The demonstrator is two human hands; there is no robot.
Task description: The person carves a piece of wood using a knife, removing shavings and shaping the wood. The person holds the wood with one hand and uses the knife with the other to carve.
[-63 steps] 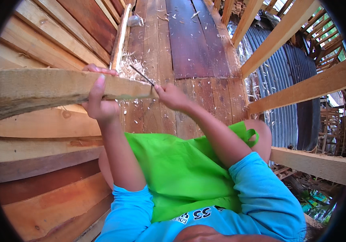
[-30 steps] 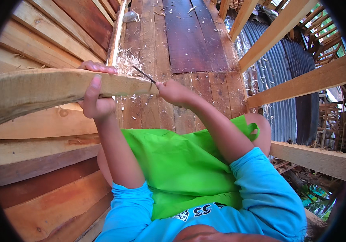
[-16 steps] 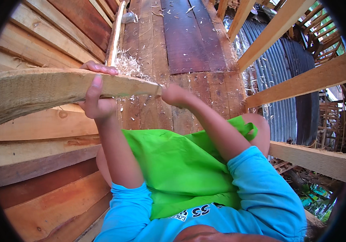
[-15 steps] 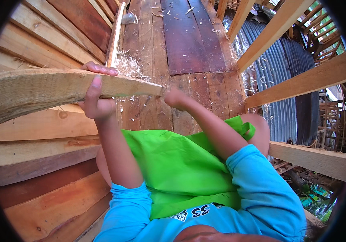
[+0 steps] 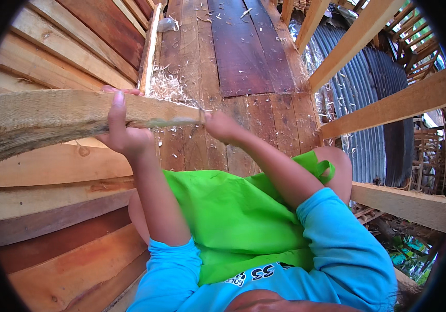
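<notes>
My left hand (image 5: 121,132) grips a long rough wooden plank (image 5: 51,117) from below, thumb up over its near face. The plank runs from the left edge to a tapered tip (image 5: 194,113) at the middle. My right hand (image 5: 223,127) is closed in a fist right at that tip, touching it. It holds a thin blade, of which only a sliver shows by the tip. Pale wood shavings (image 5: 168,88) lie on the floorboards just beyond the plank.
Stacked boards (image 5: 51,208) form a wall on my left. Brown floorboards (image 5: 243,57) stretch ahead, with a pale batten (image 5: 147,52) along the wall. Timber rails (image 5: 389,106) and corrugated metal sheet (image 5: 358,93) stand on the right. My green shorts (image 5: 233,213) fill the lower middle.
My right hand slid with the blade from on top of the plank's end down to its tip. The left hand kept its grip on the plank.
</notes>
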